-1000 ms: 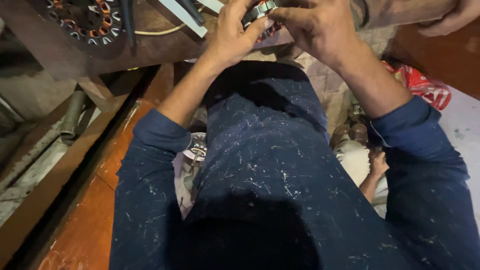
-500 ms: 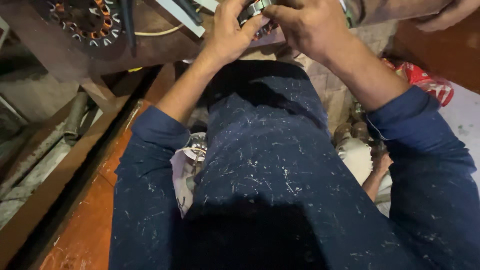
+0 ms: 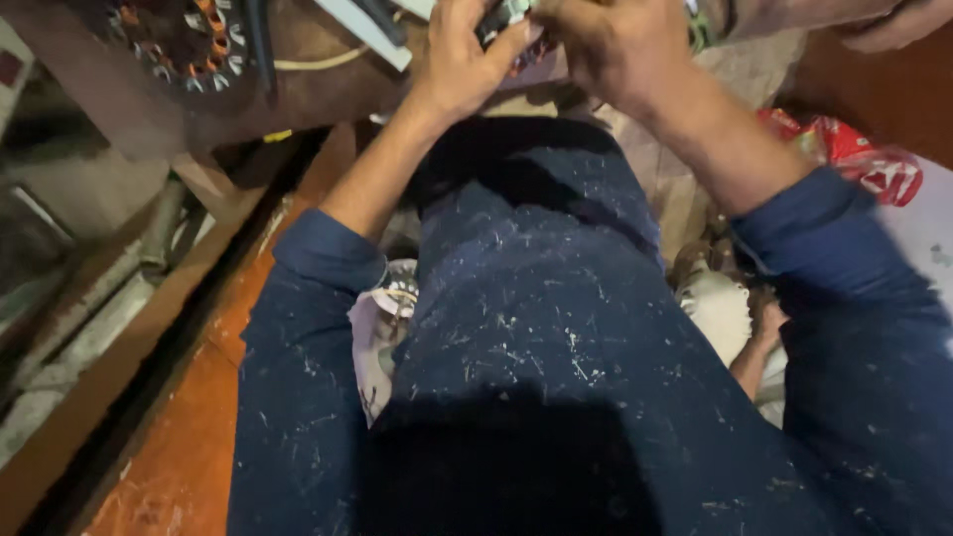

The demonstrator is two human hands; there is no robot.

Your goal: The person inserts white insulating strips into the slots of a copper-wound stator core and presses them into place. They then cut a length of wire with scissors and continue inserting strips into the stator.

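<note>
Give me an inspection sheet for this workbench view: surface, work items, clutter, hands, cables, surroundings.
Surface: dark brown bench top, worn, at the top of the view.
Work items: small dark part, partly cut off by the frame edge, held between both hands.
Clutter: round wound coil ring at upper left; red wrapper at right; pale flat strip on the bench.
Hands: left hand and right hand both grip the part.
Cables: thin pale wire across the bench.
Surroundings: orange-brown floor; another person's hand at upper right.
</note>
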